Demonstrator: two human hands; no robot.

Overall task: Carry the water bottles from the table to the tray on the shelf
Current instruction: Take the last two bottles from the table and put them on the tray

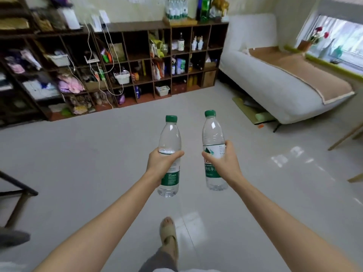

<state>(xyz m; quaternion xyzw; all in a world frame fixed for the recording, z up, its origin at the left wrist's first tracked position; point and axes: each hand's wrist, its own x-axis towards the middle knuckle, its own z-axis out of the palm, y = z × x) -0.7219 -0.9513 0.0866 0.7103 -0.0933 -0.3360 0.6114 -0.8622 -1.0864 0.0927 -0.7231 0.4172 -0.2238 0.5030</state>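
I hold two clear water bottles with green caps and green labels upright in front of me, above the grey floor. My left hand (162, 163) grips the left bottle (170, 138) around its middle. My right hand (225, 163) grips the right bottle (213, 132) the same way. Far ahead, on top of the dark cubby shelf (137, 26), a wooden tray (181, 21) carries several more bottles (175, 7) of the same kind.
Open grey floor (98, 154) lies between me and the shelf. A white sofa bed (275, 81) with a tan cover stands at the right. Wooden legs (345, 137) poke in at the right edge, a dark metal frame (17, 191) at the left. My sandalled foot (170, 238) is below.
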